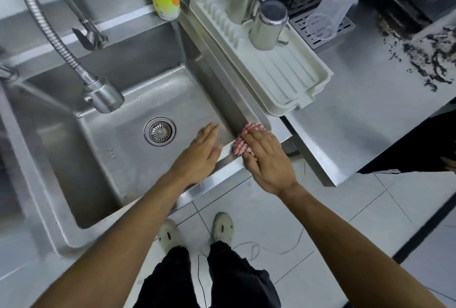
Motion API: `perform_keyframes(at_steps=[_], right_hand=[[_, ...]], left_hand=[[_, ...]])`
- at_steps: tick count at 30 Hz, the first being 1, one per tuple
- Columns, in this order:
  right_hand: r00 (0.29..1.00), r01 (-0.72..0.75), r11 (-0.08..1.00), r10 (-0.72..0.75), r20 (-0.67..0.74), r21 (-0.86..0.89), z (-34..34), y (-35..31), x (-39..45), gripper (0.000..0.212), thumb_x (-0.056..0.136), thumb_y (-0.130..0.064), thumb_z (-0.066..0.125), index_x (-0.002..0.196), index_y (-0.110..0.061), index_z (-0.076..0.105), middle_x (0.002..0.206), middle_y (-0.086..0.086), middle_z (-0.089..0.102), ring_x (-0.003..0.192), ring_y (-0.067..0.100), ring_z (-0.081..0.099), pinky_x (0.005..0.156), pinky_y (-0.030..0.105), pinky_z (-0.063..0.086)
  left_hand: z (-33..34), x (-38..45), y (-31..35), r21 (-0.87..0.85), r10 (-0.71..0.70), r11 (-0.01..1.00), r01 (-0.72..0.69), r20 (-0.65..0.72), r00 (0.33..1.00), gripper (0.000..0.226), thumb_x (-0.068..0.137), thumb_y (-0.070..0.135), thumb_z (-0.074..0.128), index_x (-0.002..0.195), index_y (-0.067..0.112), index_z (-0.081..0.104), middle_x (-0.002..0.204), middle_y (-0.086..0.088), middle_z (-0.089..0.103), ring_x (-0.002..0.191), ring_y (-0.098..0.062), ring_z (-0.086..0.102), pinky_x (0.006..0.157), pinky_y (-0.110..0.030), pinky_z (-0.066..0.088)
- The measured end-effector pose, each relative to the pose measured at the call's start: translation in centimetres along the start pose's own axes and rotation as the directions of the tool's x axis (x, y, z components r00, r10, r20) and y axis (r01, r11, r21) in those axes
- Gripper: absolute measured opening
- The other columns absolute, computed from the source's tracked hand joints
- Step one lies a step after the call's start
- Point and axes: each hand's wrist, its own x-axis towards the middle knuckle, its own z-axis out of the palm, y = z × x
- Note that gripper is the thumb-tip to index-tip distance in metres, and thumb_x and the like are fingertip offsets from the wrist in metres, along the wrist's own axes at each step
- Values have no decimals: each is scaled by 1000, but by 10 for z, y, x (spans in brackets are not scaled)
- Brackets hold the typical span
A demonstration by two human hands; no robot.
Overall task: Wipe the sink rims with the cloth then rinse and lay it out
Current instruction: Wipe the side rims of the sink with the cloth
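just 1 cloth [243, 143] under the flat right hand [265, 159], open left hand [199, 154] empty, 2 steel cups [269, 25]

Pale grey floor tiles [283, 211] run across the near side, dark grout lines crossing them, a thin loose thread [276, 248] curling over them. On the right, a stainless steel counter [365, 120] gleams under soft overhead light, black smears [427, 61] streaking its far right part. A perforated drain grate [328, 28] sits at its far edge.
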Motion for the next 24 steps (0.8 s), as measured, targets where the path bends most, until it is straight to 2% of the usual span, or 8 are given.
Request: perform_keyframes(at_steps=[3, 7, 12, 13, 15, 18, 21, 24], right_hand=[[998, -62, 998, 62, -16, -9, 3, -2, 8, 54, 109, -36, 34, 157, -14, 45, 164, 7, 42, 155, 25, 32, 128, 48, 21], [985, -153, 988, 152, -78, -1, 14, -27, 7, 54, 108, -34, 35, 158, -15, 42, 166, 8, 37, 156, 27, 28, 131, 44, 14], [977, 198, 979, -193, 92, -47, 17, -33, -6, 52, 110, -35, 36, 158, -15, 42, 166, 10, 37, 157, 29, 27, 130, 46, 19], [979, 191, 980, -187, 78, -58, 11, -20, 0, 53, 110, -35, 33, 157, -13, 43, 165, 10, 38, 157, 29, 28, 128, 48, 22], [999, 44, 996, -44, 4, -72, -3, 6, 6, 54, 110, -35, 28, 157, -12, 43, 166, 10, 38, 158, 28, 26, 127, 51, 24], [991, -110, 993, 105, -79, -51, -8, 17, 0, 55, 111, -35, 26, 159, -11, 39, 168, 8, 32, 160, 25, 19, 129, 49, 18], [988, -128, 991, 130, -81, 34, 1, 2, -8, 52, 110, -30, 33, 158, -11, 40, 167, 9, 35, 159, 25, 22, 128, 52, 18], [987, 128, 992, -127, 94, -9, -1, -6, 0, 54, 109, -37, 32, 156, -12, 45, 164, 9, 41, 156, 26, 30, 127, 51, 24]], left_hand=[[20, -57, -29, 140, 2, 990, 12, -100, 995, 55, 108, 45, 17, 161, 31, 14, 170, 12, 7, 157, -16, 7, 123, -41, 17], [23, -93, -57, 320, 14, 947, 31, -138, 990, 61, 103, 53, 7, 162, 36, 9, 170, 12, 4, 156, -13, 9, 118, -38, 22], [30, -100, -56, 358, -2, 932, 64, -169, 986, 59, 103, 54, 5, 160, 40, 3, 170, 8, 10, 153, -18, 21, 115, -43, 29], [30, -101, -54, 353, -8, 933, 72, -177, 984, 58, 103, 54, 4, 160, 42, 1, 170, 8, 8, 153, -18, 20, 115, -43, 29], [31, -105, -53, 346, -17, 934, 87, -198, 980, 57, 104, 53, 7, 160, 44, 1, 170, 8, 9, 153, -19, 19, 115, -42, 29], [31, -108, -51, 335, -50, 934, 123, -216, 975, 57, 104, 55, 10, 160, 43, 3, 169, 10, 12, 153, -17, 21, 114, -41, 30], [31, -111, -53, 259, -105, 950, 173, -258, 960, 55, 106, 52, 19, 159, 37, 17, 158, 9, 40, 139, -18, 42, 106, -39, 36], [27, -110, -53, 98, -173, 971, 218, -346, 922, 40, 106, 42, 29, 139, 33, 51, 124, 6, 68, 110, -23, 62, 93, -38, 44]])
